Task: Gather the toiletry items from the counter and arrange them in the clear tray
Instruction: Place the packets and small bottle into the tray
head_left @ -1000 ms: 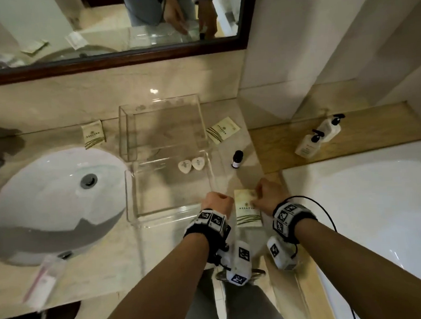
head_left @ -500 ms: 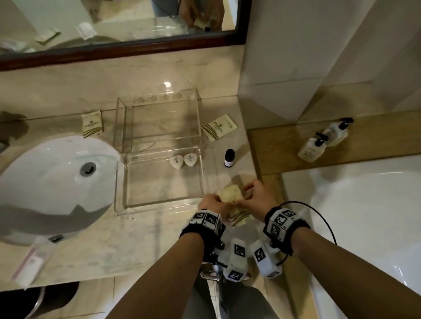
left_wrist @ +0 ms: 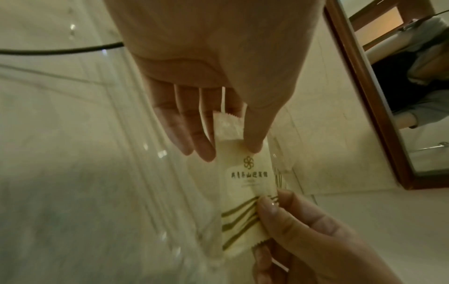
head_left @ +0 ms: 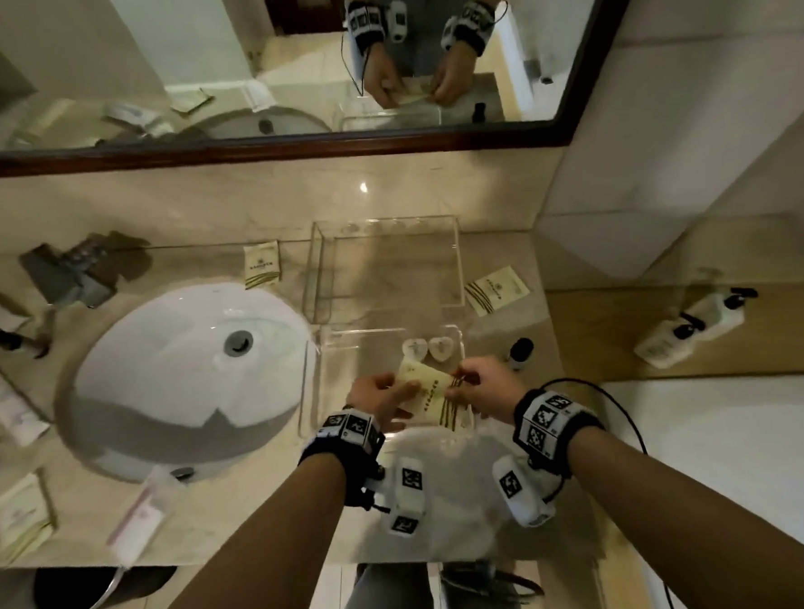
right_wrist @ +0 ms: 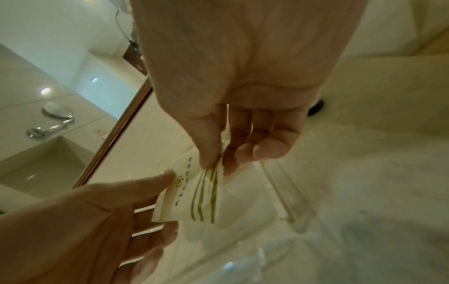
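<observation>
**Sachet going into the tray, both hands on it**

Closest to me, both hands have the cream sachet (head_left: 431, 394) hovering over the near right corner of the clear tray (head_left: 328, 356). Left hand (head_left: 377, 400) pinches the plain end between thumb and fingers, right hand (head_left: 483, 386) pinches the striped end. Its long axis runs left hand to right hand, slanting from the tray's middle back to the near rim, so it mostly needs lowering. Two white heart-shaped soaps (head_left: 428, 348) already sit just beyond it inside. Further out on the counter: a small dark-capped bottle (head_left: 520, 352) right of the tray, another sachet (head_left: 495, 290) near the back right corner, one more (head_left: 261, 270) behind the sink (head_left: 161, 394).
</observation>
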The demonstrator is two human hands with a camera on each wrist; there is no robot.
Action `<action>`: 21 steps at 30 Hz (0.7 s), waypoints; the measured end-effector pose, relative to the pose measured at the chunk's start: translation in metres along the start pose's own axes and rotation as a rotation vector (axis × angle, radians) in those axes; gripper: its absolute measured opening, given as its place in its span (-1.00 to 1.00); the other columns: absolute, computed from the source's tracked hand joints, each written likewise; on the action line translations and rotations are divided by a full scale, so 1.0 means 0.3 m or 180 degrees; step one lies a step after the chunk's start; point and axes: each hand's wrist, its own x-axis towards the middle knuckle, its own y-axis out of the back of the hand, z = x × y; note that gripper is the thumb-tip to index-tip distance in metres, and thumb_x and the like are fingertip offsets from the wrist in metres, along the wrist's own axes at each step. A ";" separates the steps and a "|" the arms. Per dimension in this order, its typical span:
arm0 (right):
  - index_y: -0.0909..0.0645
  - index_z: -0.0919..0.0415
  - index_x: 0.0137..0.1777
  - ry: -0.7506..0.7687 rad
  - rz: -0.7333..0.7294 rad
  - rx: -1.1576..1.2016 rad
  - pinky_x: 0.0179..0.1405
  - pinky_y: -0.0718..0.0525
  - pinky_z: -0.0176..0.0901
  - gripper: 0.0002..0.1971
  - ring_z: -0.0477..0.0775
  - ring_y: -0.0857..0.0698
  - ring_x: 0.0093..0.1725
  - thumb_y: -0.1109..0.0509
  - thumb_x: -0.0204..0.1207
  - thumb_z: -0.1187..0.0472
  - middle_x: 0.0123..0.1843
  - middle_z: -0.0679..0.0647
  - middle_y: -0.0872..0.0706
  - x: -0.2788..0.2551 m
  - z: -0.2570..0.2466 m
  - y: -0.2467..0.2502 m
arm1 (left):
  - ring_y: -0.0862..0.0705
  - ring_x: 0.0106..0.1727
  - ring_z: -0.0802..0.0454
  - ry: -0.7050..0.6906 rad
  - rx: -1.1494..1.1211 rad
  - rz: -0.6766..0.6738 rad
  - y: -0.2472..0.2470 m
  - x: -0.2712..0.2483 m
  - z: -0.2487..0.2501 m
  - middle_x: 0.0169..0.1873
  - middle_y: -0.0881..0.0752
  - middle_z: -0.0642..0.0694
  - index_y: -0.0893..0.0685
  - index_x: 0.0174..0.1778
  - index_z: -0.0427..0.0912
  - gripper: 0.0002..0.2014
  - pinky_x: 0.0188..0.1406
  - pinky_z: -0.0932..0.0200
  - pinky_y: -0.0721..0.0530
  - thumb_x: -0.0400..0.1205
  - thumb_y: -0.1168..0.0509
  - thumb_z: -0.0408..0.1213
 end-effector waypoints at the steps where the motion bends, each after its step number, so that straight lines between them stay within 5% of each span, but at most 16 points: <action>1: -0.65 0.17 -0.05 -0.0010 0.0034 -0.0015 -0.39 -0.68 -0.10 -0.89 0.08 -0.71 -0.29 -0.47 0.49 0.17 -0.18 0.16 -0.76 0.020 -0.022 -0.008 | -0.77 -0.23 -0.07 -0.0003 0.0026 -0.0038 0.028 0.021 0.006 -0.12 -0.78 -0.21 -0.65 0.25 -0.29 -0.60 -0.39 0.11 -0.73 0.53 -0.48 -0.23; 5: -0.70 0.15 -0.15 -0.0274 0.0457 0.0029 -0.40 -0.69 -0.10 -0.87 0.05 -0.68 -0.36 -0.53 0.43 0.11 -0.31 0.06 -0.72 0.110 -0.072 -0.037 | -0.74 -0.25 -0.05 0.0042 0.0034 -0.0224 0.102 0.103 0.040 -0.11 -0.77 -0.19 -0.65 0.27 -0.34 -0.60 -0.28 0.08 -0.75 0.56 -0.45 -0.25; 10: -0.68 0.12 -0.14 -0.0561 0.1247 -0.0744 -0.08 -0.76 0.05 -0.85 0.20 -0.76 -0.08 -0.32 0.56 0.12 -0.13 0.13 -0.78 0.174 -0.102 -0.051 | -0.69 -0.34 -0.05 0.0065 0.0059 -0.0276 0.096 0.163 0.071 -0.28 -0.70 -0.18 -0.62 0.27 -0.42 -0.68 -0.44 0.12 -0.73 0.66 -0.33 -0.31; 13: -0.66 0.29 -0.03 -0.0705 0.1443 -0.1270 -0.07 -0.70 -0.01 -0.75 0.24 -0.72 -0.03 -0.22 0.63 0.15 -0.06 0.21 -0.74 0.180 -0.131 -0.042 | -0.70 -0.36 -0.05 0.0082 0.0208 -0.0168 0.075 0.195 0.067 -0.33 -0.71 -0.16 -0.66 0.22 -0.43 -0.67 -0.37 0.07 -0.76 0.63 -0.37 -0.27; 18: -0.55 0.30 0.07 -0.0725 0.1444 -0.1416 0.01 -0.68 0.12 -0.79 0.26 -0.64 0.06 -0.23 0.64 0.15 0.10 0.24 -0.66 0.215 -0.124 -0.045 | -0.69 -0.27 -0.08 -0.0013 0.0829 0.0019 0.059 0.226 0.064 -0.19 -0.74 -0.15 -0.70 0.02 -0.16 -0.79 -0.18 0.05 -0.77 0.59 -0.41 -0.11; 21: -0.53 0.28 0.09 -0.0754 0.1518 -0.1493 -0.08 -0.68 0.06 -0.83 0.27 -0.66 0.04 -0.24 0.61 0.20 0.12 0.24 -0.65 0.228 -0.125 -0.042 | -0.72 -0.21 -0.13 -0.0011 0.0593 0.0058 0.048 0.231 0.067 -0.13 -0.75 -0.21 -0.71 0.10 -0.32 -0.73 -0.25 0.01 -0.79 0.59 -0.42 -0.21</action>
